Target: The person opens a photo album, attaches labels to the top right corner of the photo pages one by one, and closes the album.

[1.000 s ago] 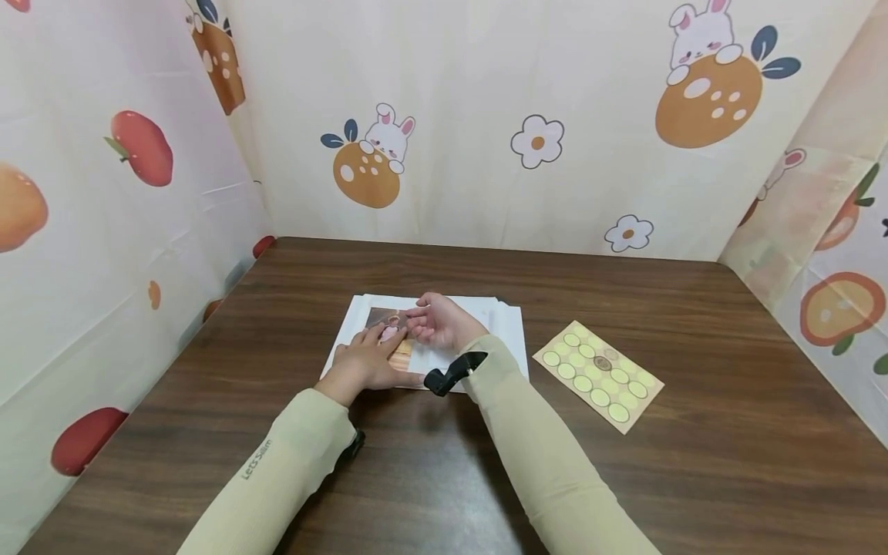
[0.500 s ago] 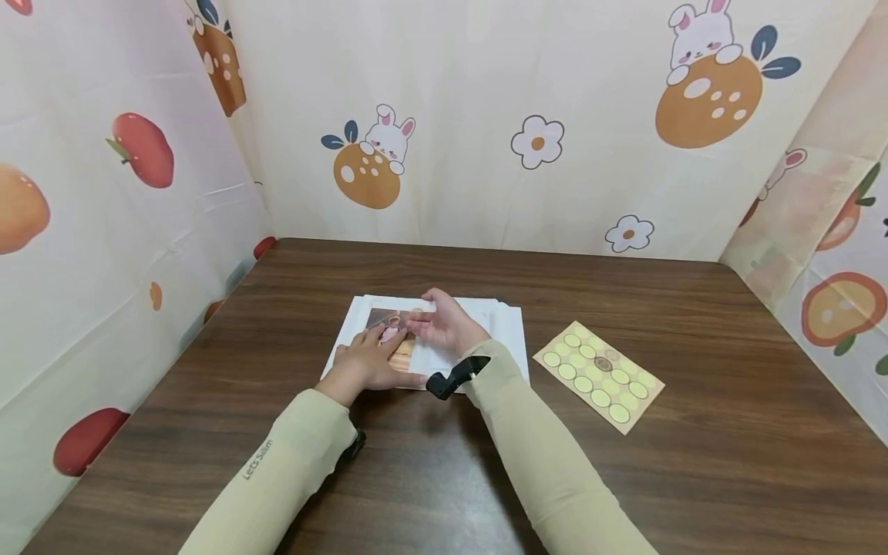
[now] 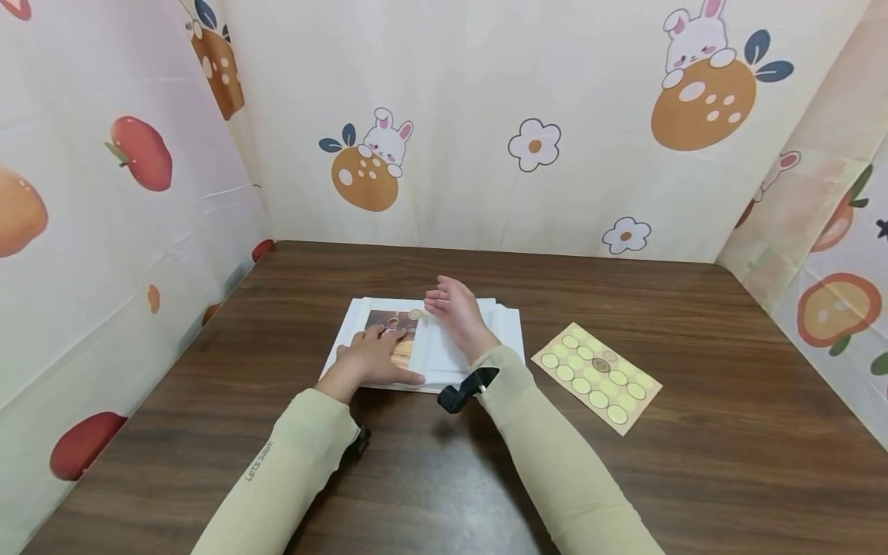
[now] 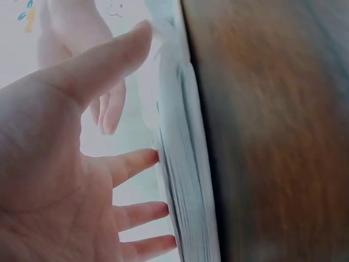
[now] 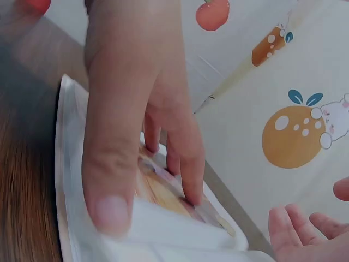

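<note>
A thick white book lies open, its stacked page edges showing in the left wrist view. On its left-hand page is a printed photo, with a small round tan sticker at the upper right corner. My left hand rests spread on the photo, fingertips touching it and thumb reaching along the near side; it hides the photo's lower left. Just right of the sticker, my right hand is raised over the book, fingers extended and holding nothing.
A tan sheet of round yellow-green stickers, one of them dark, lies right of the book. Underneath is a dark wooden table. A printed fabric curtain closes off the back and both sides.
My right hand has drawn away from the photo's corner, up and to the right, uncovering the round sticker there. My left hand has stayed on the photo.
</note>
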{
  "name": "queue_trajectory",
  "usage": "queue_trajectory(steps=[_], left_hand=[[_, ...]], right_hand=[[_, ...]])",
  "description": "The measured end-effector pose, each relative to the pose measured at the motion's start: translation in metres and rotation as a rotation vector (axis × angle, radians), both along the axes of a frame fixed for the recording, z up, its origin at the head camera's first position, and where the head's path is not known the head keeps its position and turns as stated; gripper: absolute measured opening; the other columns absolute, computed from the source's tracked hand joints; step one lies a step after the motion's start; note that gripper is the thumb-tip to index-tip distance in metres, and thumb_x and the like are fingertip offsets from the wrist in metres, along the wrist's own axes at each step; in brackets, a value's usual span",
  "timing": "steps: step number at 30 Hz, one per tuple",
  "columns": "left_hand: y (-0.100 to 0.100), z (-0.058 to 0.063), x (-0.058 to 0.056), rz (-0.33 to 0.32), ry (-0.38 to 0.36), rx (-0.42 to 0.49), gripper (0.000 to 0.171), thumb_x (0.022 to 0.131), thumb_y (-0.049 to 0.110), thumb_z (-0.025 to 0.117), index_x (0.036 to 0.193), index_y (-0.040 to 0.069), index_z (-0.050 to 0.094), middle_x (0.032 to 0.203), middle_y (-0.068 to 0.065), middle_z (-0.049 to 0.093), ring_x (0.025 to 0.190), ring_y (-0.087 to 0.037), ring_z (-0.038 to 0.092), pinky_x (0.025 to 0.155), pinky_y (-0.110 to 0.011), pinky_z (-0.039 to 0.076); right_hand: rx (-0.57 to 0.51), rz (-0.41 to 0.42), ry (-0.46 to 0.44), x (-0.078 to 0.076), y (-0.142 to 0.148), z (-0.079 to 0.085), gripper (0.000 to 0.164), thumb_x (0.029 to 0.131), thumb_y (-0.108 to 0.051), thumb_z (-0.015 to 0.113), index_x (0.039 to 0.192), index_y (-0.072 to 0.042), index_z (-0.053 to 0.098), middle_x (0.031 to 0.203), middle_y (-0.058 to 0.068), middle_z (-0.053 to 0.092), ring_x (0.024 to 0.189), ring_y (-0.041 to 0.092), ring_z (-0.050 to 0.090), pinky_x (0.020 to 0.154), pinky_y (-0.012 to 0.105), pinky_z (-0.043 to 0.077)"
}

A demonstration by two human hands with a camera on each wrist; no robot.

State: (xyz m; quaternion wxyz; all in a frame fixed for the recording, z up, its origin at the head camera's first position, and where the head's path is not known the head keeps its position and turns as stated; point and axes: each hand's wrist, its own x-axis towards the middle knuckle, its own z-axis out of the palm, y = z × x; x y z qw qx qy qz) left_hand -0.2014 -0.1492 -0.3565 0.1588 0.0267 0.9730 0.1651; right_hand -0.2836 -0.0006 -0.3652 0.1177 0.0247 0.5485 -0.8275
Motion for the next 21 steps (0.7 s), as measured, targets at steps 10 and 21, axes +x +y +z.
queue_trajectory(steps=[10, 21], left_hand=[[0.005, 0.003, 0.001, 0.079, 0.003, 0.061, 0.090, 0.077, 0.051, 0.067, 0.146, 0.009, 0.029, 0.145, -0.021, 0.024, 0.129, -0.042, 0.022, 0.097, -0.068, 0.014], [0.029, 0.003, 0.000, 0.058, 0.184, 0.028, 0.085, 0.082, 0.053, 0.060, 0.142, 0.001, 0.033, 0.144, -0.022, 0.030, 0.132, -0.039, 0.022, 0.104, -0.059, 0.014]], right_hand=[[0.309, -0.034, 0.144, 0.005, 0.021, 0.007, 0.041, 0.093, -0.008, 0.042, 0.133, 0.000, 0.045, 0.121, 0.028, 0.051, 0.114, 0.036, 0.051, 0.094, 0.034, 0.043], [0.559, -0.050, 0.222, 0.008, 0.042, 0.004, 0.041, 0.093, -0.017, 0.048, 0.132, -0.007, 0.048, 0.127, 0.014, 0.051, 0.113, 0.028, 0.050, 0.094, 0.038, 0.040]])
